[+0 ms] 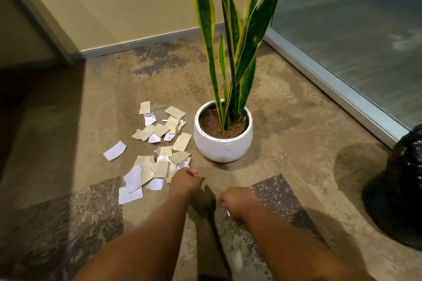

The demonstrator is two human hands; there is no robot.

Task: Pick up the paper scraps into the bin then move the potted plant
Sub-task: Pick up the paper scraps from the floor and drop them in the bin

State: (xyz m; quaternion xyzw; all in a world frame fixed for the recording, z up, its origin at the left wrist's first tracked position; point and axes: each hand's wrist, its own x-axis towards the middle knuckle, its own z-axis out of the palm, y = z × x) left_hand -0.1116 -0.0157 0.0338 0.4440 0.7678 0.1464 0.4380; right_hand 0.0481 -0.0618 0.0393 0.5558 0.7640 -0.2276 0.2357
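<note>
Left hand [186, 180] reaches down to the near edge of the paper scraps [157, 143], its fingers curled together at the nearest pieces; whether they have pinched one I cannot tell. Right hand [235, 201] hangs low beside it, loosely closed, with a sliver of white at its underside that may be a scrap, though that is unclear.

Largest of the task's things is the potted plant [223, 134], a tall stiff-leaved plant in a round white pot full of soil, standing on the floor [296, 121] near the corner where the wall meets the glass partition [342, 29]. It is probably heavy and smooth-sided, so I would take it with both hands low around the pot's belly, not by the leaves, which would bend or tear.

Next, the bin [406, 180], lined with a black bag, stands at the right edge of view, well apart from the pile.

Smallest, the scraps lie scattered and overlapping on the floor just left of the pot, some touching its base. They are light, thin and flat, best raked into a bunch and then gathered.

Open floor lies between pile and bin; the pot has room toward the person, little toward the corner.
</note>
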